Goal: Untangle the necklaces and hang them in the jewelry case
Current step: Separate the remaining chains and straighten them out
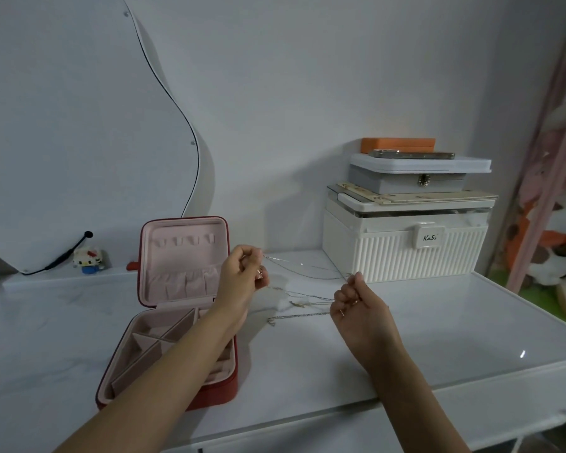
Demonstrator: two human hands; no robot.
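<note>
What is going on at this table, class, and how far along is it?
A person is working on tangled necklaces above a white table. The left hand and the right hand each pinch thin chains and hold them stretched between them, with more strands hanging below. A red jewelry case stands open on the left, and the hooks in its lid look bare, so nothing seems hung yet.

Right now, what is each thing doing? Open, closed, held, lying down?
Red jewelry case: open, lid upright, no necklace on its hooks.
Necklaces: tangled, stretched between both hands, some strands on the table.
Left hand: fingers pinching the chains.
Right hand: fingers pinching the chains.
White ribbed box: closed.
Grey box: closed, latched.
Phone: lying flat on top.
</note>
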